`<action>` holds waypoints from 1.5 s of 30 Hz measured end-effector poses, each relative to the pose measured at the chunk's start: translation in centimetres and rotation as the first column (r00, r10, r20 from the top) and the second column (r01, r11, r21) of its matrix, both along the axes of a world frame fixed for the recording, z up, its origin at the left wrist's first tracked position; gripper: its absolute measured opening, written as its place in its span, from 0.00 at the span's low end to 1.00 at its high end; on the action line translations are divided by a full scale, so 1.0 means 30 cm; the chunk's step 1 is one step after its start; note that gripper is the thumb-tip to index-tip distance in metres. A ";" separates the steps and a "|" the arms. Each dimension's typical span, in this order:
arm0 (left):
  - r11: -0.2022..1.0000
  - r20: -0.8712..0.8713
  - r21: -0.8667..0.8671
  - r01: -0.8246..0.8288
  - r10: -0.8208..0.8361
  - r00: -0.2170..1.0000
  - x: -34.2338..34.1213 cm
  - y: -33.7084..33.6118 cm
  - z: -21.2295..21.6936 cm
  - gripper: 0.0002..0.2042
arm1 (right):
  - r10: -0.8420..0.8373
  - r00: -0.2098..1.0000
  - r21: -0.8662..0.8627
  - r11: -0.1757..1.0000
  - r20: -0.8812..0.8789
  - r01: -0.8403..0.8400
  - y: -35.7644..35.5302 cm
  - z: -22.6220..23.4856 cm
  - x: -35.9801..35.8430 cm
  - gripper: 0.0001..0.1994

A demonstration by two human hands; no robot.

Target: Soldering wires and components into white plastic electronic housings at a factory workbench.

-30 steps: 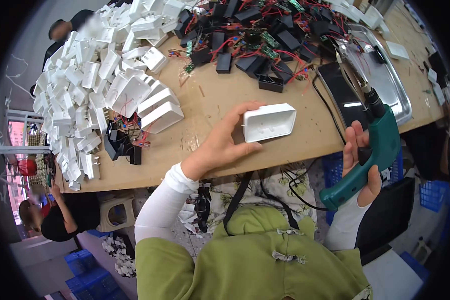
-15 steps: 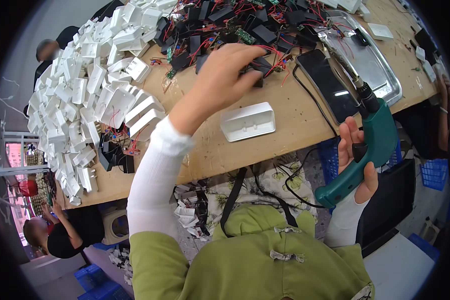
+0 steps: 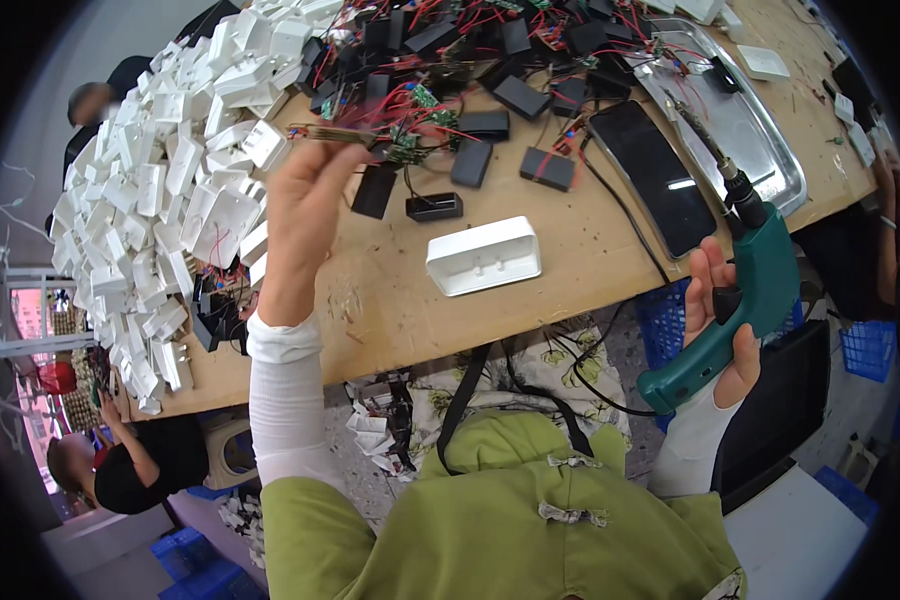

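Green soldering gun (image 3: 778, 270), right hand (image 3: 700, 300) half-hidden

A brown tabletop (image 3: 400, 300) is standing crowded.
White housings (image 3: 180, 165) are lying left of the left fingers (image 3: 342, 168), black boxes (image 3: 472, 163) beyond and right, a white case (image 3: 485, 255) nearer and right; a black phone (image 3: 650, 170) and metal tray (image 3: 765, 140) are resting beyond the right fingers (image 3: 698, 285).

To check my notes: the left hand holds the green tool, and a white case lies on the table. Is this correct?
Not the left hand: the head view shows the right hand holding the green tool. A white case lies on the table.
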State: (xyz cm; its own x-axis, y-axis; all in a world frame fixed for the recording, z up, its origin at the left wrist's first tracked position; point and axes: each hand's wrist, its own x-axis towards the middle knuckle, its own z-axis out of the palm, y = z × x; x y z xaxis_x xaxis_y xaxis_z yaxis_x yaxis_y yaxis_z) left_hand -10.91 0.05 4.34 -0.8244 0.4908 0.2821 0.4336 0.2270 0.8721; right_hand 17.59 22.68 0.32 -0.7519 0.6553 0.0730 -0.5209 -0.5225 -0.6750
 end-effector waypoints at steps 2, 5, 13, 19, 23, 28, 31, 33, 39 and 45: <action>0.965 0.115 0.243 -0.103 0.077 0.990 0.004 -0.035 0.022 0.07 | 0.013 1.000 -0.002 1.000 0.000 -0.013 -0.007 0.000 -0.015 0.30; 0.916 0.178 0.358 -0.179 0.121 0.977 0.010 -0.048 0.081 0.07 | 0.050 0.999 0.004 0.999 -0.007 -0.050 -0.018 0.003 -0.038 0.30; 0.861 0.154 0.507 -0.036 -0.049 0.987 -0.005 -0.120 0.138 0.07 | 0.199 0.971 -0.036 0.978 -0.129 -0.205 -0.057 0.032 -0.086 0.29; 0.595 0.032 0.800 0.080 -0.176 0.984 -0.017 -0.143 0.162 0.10 | 0.423 0.857 -0.115 0.875 -0.294 -0.471 -0.204 0.060 -0.175 0.30; 0.556 0.011 0.822 0.124 -0.233 0.972 0.028 -0.234 0.220 0.08 | 0.461 0.853 -0.117 0.859 -0.243 -0.498 -0.242 0.065 -0.204 0.29; 0.984 -0.003 0.172 0.049 -0.049 0.999 0.224 -0.237 0.089 0.08 | 0.485 0.871 -0.112 0.864 -0.076 -0.491 -0.261 0.108 -0.203 0.39; 0.958 0.023 0.107 0.266 -0.270 0.963 0.247 -0.267 -0.029 0.10 | 0.568 0.821 -0.176 0.804 -0.055 -0.568 -0.292 0.088 -0.195 0.40; 0.934 0.016 0.154 0.322 -0.329 0.944 0.261 -0.272 -0.051 0.10 | 0.623 0.779 -0.257 0.743 -0.071 -0.617 -0.319 0.075 -0.193 0.41; 0.880 0.041 0.240 0.410 -0.431 0.902 0.261 -0.232 -0.069 0.09 | 0.714 0.687 -0.224 0.653 -0.138 -0.724 -0.370 0.030 -0.216 0.34; 0.868 0.293 -0.155 0.472 -0.416 0.861 0.270 -0.207 0.005 0.09 | 0.636 0.770 -0.163 0.754 -0.059 -0.636 -0.383 0.051 -0.218 0.35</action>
State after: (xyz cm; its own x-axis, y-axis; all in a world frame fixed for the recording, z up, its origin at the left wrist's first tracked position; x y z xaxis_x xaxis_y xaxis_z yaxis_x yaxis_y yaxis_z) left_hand -2.81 -6.16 4.50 -0.5317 0.8454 -0.0512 0.3153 0.2537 0.9144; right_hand 11.04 11.17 1.85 -0.9996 0.0283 0.0094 -0.0289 -0.8355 -0.5487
